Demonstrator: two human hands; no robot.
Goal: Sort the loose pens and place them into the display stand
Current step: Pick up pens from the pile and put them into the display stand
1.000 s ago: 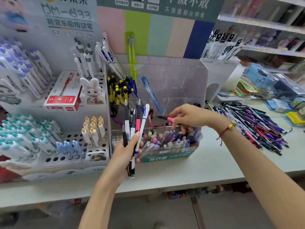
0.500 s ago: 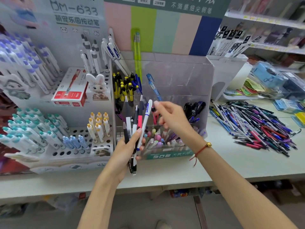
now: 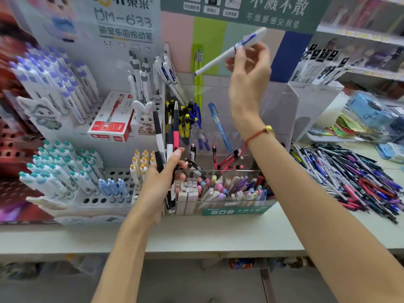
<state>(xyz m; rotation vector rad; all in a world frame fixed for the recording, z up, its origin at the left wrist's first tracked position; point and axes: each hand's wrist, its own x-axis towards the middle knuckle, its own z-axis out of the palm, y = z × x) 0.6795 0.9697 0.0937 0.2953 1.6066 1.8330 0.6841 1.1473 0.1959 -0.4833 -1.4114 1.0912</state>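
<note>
My left hand (image 3: 162, 178) grips a small bunch of pens (image 3: 168, 141), black, white and pink, upright in front of the clear acrylic display stand (image 3: 277, 110). My right hand (image 3: 249, 68) is raised above the stand and pinches a white pen with blue print (image 3: 229, 52), held slanting with its tip down to the left. The stand holds yellow-black, blue and red pens in its compartments. A big pile of loose pens (image 3: 349, 173) lies on the counter to the right.
A white pegged display (image 3: 105, 193) with teal, blue and yellow capped pens stands at the left, with a red pen box (image 3: 111, 125) on it. A front tray (image 3: 229, 200) holds pastel pens. Packaged goods sit at the far right; the counter edge (image 3: 196, 248) runs below.
My right hand took the white-and-blue pen out of the bunch in my left hand and lifted it high above the stand. The left hand stays put with fewer pens.
</note>
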